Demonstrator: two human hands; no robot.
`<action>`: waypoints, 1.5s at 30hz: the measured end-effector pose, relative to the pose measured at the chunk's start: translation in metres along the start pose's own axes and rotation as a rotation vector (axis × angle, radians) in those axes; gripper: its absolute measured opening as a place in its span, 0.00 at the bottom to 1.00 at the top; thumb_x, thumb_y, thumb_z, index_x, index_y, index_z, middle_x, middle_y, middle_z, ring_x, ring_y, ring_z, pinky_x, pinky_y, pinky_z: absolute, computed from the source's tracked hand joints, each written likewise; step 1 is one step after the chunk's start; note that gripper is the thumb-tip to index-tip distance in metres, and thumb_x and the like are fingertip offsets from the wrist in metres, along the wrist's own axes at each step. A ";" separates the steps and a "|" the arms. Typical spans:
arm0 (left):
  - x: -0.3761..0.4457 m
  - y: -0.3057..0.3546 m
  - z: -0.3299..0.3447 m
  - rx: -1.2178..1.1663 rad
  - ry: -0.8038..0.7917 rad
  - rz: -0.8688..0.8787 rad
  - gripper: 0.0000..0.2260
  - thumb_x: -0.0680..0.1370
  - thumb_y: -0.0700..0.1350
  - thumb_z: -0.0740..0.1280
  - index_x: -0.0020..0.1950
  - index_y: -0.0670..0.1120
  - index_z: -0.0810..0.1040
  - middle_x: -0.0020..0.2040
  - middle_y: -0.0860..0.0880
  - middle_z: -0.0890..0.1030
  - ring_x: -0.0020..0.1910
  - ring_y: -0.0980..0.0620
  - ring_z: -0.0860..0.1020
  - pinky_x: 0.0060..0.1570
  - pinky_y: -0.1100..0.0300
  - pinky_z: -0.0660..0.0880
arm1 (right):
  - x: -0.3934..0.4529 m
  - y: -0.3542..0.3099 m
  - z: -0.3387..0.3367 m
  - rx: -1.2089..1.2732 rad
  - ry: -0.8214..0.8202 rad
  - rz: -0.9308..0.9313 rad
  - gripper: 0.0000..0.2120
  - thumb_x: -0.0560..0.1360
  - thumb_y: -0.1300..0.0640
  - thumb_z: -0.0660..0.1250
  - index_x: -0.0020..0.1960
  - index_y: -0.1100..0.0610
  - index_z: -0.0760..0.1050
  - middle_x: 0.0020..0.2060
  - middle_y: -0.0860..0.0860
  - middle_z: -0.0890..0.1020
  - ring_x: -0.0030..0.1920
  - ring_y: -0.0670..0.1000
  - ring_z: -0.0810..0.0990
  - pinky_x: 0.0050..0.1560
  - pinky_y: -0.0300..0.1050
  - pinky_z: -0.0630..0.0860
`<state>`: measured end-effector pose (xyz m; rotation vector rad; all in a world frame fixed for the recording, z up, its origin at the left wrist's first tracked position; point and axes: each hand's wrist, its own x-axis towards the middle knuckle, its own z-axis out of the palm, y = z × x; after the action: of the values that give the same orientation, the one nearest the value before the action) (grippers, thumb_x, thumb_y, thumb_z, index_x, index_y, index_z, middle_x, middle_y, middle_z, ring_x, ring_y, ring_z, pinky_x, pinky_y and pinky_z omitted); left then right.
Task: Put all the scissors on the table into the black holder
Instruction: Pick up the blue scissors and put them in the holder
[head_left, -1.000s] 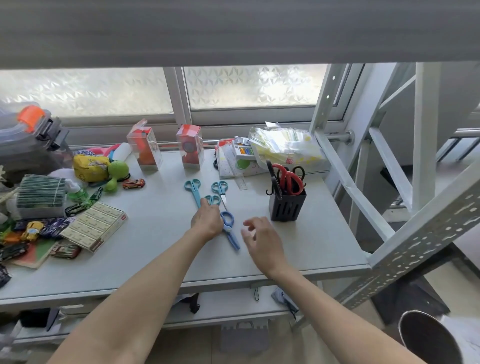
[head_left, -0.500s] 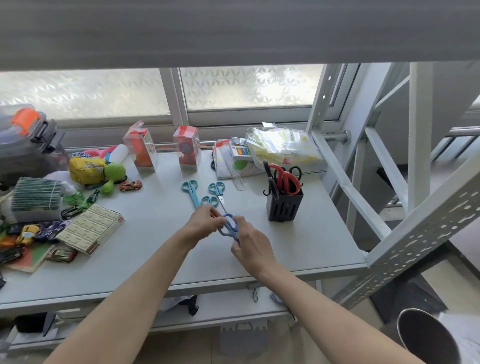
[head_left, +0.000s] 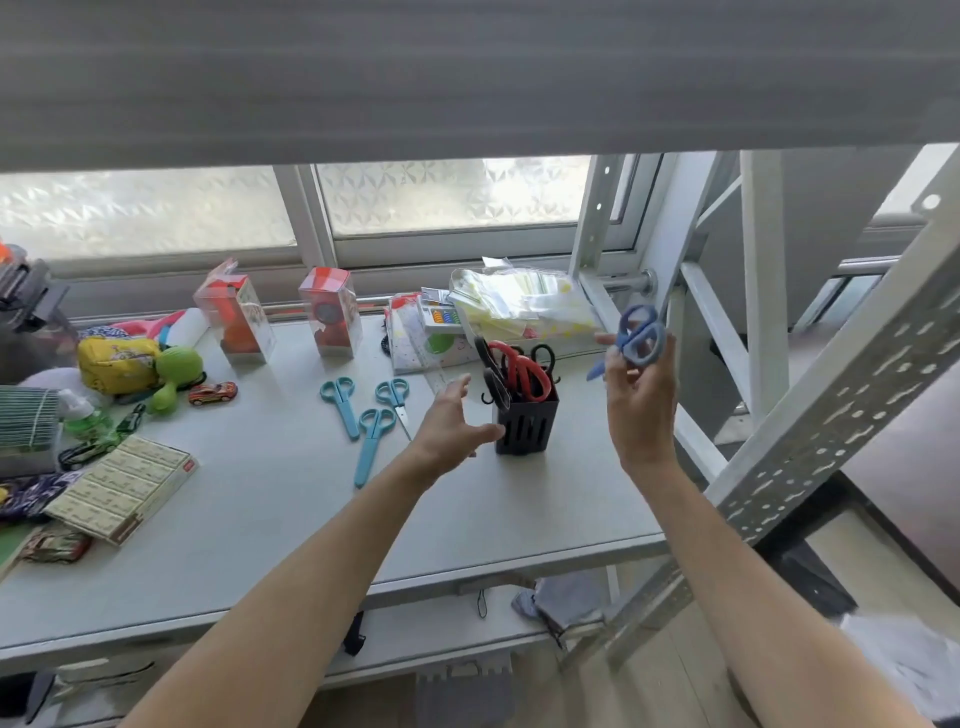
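One pair of blue scissors (head_left: 638, 338) is pinched in my raised right hand (head_left: 640, 400), up and right of the black holder (head_left: 525, 426), which my spread, empty left hand (head_left: 451, 422) nearly touches.

You had nothing legible in front of you. The flat cream cardboard box with rows of printed panels (head_left: 120, 486), lying near the left edge of the grey table (head_left: 270, 525), carried print too small and blurred to read. The two clear plastic boxes with red tops (head_left: 332, 312) at the far side, by the window, showed coloured graphics but no letters you could make out.
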<state>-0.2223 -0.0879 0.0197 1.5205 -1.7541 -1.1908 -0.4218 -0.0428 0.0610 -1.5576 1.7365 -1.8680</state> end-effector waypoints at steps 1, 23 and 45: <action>0.006 0.001 0.003 0.007 0.005 -0.001 0.40 0.72 0.43 0.75 0.80 0.48 0.58 0.77 0.46 0.64 0.65 0.43 0.75 0.37 0.62 0.80 | 0.015 0.000 0.006 0.025 -0.034 0.029 0.10 0.80 0.62 0.61 0.60 0.64 0.68 0.49 0.48 0.82 0.41 0.35 0.81 0.45 0.30 0.76; 0.025 0.012 0.024 -0.062 0.009 -0.013 0.19 0.72 0.39 0.74 0.62 0.41 0.78 0.56 0.43 0.82 0.44 0.48 0.80 0.28 0.67 0.76 | 0.016 0.014 0.031 -0.252 -0.522 0.064 0.12 0.82 0.48 0.58 0.44 0.53 0.70 0.27 0.46 0.69 0.29 0.46 0.68 0.34 0.44 0.65; 0.001 -0.016 0.003 -0.021 0.089 -0.016 0.28 0.75 0.41 0.71 0.74 0.44 0.68 0.68 0.46 0.72 0.55 0.43 0.81 0.35 0.62 0.79 | -0.039 0.011 0.030 -0.070 -0.006 0.302 0.14 0.83 0.52 0.53 0.48 0.54 0.75 0.42 0.52 0.80 0.44 0.51 0.78 0.51 0.55 0.77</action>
<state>-0.2170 -0.0880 0.0046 1.5543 -1.6695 -1.1275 -0.3879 -0.0385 0.0240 -1.2360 1.9280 -1.6711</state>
